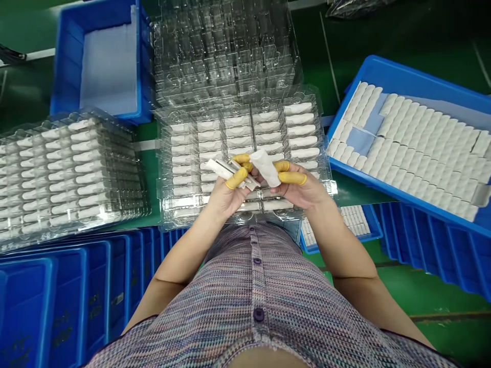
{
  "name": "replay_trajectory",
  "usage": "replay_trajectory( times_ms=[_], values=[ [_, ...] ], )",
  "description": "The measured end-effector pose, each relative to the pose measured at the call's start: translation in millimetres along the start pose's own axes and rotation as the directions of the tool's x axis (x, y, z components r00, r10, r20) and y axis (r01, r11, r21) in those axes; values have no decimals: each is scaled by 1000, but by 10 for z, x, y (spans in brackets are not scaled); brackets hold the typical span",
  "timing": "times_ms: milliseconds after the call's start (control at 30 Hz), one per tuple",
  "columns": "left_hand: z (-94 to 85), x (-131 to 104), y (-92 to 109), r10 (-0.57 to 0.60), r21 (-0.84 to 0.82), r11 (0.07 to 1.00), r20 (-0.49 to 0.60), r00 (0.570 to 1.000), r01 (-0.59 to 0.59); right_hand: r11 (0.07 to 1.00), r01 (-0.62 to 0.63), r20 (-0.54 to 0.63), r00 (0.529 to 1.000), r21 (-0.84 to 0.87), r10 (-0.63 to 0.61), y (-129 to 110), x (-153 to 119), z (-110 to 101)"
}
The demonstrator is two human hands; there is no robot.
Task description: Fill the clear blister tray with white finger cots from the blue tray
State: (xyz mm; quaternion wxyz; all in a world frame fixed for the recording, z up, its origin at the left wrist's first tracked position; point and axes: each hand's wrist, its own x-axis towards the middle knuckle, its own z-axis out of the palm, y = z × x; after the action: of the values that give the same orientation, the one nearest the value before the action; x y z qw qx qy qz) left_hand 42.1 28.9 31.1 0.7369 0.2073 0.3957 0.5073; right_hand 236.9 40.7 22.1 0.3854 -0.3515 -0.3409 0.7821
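My left hand (pixel 232 191), with yellow finger cots on some fingers, is closed around several thin white pieces (pixel 223 170) stacked together. My right hand (pixel 297 184), also in yellow finger cots, pinches one white wrapped piece (pixel 265 167) by its side, tilted next to the left hand's stack. What the pieces are exactly I cannot make out. Both hands are above a clear plastic tray (pixel 165 168), whose columns of slots hold rows of similar white pieces (pixel 300 130). The hands cover part of its middle and lower slots.
Stacked filled trays (pixel 69 174) stand at left. A blue bin (pixel 69 61) with a pale sheet and nested clear trays (pixel 226 46) lie behind. At right, a tilted blue bin (pixel 422 76) holds rows of white pieces. Blue bins (pixel 69 301) line up below the table edge.
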Motion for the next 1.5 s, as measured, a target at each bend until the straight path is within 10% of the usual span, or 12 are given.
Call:
replay_trajectory(
  times_ms=[200,433,600,800,1000,1133,1300,1500],
  values=[
    [-100,69,224,52,216,973,128,990,-79,931,138,31,990,-338,-136,-223,-77,-37],
    [-50,111,229,-69,665,734,277,958,-139,812,248,30,961,-528,-274,-209,-34,58],
    [4,135,159,87,407,899,193,977,-161,911,278,-135,934,-306,-330,4,-6,123],
    [6,159,180,140,217,963,99,985,-159,995,80,3,997,-60,-80,157,-83,215],
    [20,184,108,248,321,907,112,962,-271,940,245,-118,953,-238,-279,209,-53,285],
    [41,186,110,176,284,938,107,978,-200,938,234,-178,942,-257,-284,186,-87,309],
    [40,183,163,8,209,977,167,986,-44,982,-30,17,999,189,27,114,-127,230],
    [51,179,168,-62,187,982,181,982,27,963,-61,101,994,261,35,135,-131,207]
  ],
)
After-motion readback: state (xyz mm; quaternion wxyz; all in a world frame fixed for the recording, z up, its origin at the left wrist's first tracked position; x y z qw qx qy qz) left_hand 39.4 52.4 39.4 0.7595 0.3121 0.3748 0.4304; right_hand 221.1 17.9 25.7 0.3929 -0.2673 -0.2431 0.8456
